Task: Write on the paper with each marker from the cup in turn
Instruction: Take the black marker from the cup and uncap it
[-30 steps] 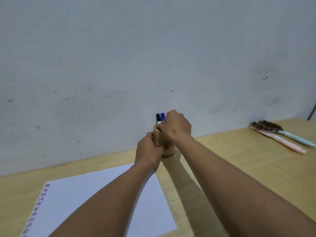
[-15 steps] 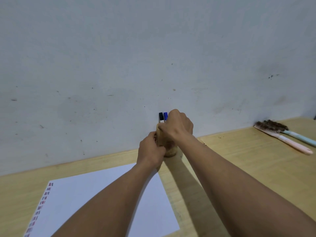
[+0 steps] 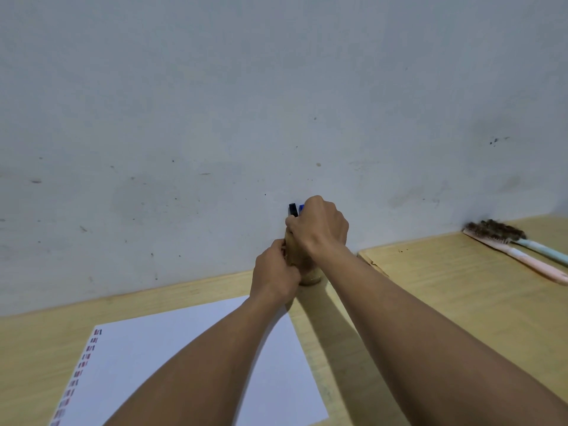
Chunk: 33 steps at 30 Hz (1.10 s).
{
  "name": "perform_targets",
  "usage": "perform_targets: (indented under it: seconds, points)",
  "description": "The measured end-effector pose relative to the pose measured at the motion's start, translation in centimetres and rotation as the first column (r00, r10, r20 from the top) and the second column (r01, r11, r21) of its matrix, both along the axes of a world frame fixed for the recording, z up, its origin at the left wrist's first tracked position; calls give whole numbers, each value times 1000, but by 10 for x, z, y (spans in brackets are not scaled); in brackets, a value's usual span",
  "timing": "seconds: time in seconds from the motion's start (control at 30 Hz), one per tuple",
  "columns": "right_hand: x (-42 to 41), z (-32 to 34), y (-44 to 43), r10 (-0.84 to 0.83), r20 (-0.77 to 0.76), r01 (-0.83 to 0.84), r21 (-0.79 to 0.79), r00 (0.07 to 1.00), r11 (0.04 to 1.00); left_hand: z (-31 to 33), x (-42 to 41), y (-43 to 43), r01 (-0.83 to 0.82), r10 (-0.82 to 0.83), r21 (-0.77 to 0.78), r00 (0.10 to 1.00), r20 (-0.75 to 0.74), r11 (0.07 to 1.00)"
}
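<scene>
A tan wooden cup stands on the table against the wall, just beyond the far right corner of a white sheet of paper. My left hand is wrapped around the cup's left side. My right hand is closed over the cup's mouth, fingers curled around a marker that the hand hides. A black marker cap and a blue marker cap stick up to the left of my right knuckles. Small red and dark marks run down the paper's left margin.
The wooden table ends at a grey-white wall right behind the cup. A pink-handled brush and a light blue-handled brush lie at the far right by the wall. A seam in the tabletop runs right of the cup.
My right hand has closed further over the markers, and the red tip seen beside my fingers is now hidden. The view has shifted slightly. My left hand stays on the cup.
</scene>
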State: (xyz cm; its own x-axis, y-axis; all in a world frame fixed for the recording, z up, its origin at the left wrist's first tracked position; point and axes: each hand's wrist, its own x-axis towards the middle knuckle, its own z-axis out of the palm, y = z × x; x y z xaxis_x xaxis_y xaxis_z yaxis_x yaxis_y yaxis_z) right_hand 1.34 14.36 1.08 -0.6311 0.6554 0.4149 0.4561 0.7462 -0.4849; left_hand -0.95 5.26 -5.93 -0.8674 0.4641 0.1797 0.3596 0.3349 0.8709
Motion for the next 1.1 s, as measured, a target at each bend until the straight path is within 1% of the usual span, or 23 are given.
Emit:
perform_targets:
  seconds: [0.1,0.17,0.27,0.33,0.37,0.43,0.5,0.57,0.63,0.7,0.77,0.83,0.97,1.03,1.1]
  points:
    - [1,3,-4,11,-51,-11,-1,999,1000,1,1,0,13,-13,-16,1000,6,1000]
    - [5,8,-7,25,-107,-22,25,994,999,0,1,0,-1,0,-53,1000,-12,999]
    - [13,22,-11,81,-196,-59,118,977,991,4,2,-6,-3,1,-83,1000,-24,997]
    - [17,35,-14,140,-237,-86,224,961,971,15,1,-16,-21,17,-83,999,-46,996]
    - [20,42,-16,165,-249,-92,281,954,955,23,1,-23,-51,48,-62,997,-58,997]
    - [24,57,-23,200,-250,-98,367,947,925,46,-1,-40,-142,144,34,987,-68,989]
    - [29,70,-34,226,-228,-120,401,947,908,72,-2,-59,-228,239,153,969,-56,962]
    - [35,81,-46,272,-208,-169,410,940,896,100,0,-79,-259,268,277,963,4,925]
    - [42,89,-57,344,-182,-248,406,921,880,125,5,-97,-221,205,388,975,81,895]
    - [50,95,-68,417,-151,-337,381,896,861,145,12,-114,-157,104,460,985,138,874]
    - [59,99,-79,477,-121,-416,337,870,845,160,19,-128,-87,8,490,987,160,867]
    - [69,100,-89,522,-100,-477,291,847,829,168,26,-139,-33,-42,470,988,148,882]
    - [84,98,-106,551,-107,-521,221,827,824,169,32,-158,1,-36,407,996,79,913]
    - [91,98,-113,554,-105,-539,138,826,831,168,34,-167,-18,-6,401,998,59,916]
    - [96,98,-119,551,-52,-550,33,833,835,169,35,-175,-57,29,423,997,71,904]
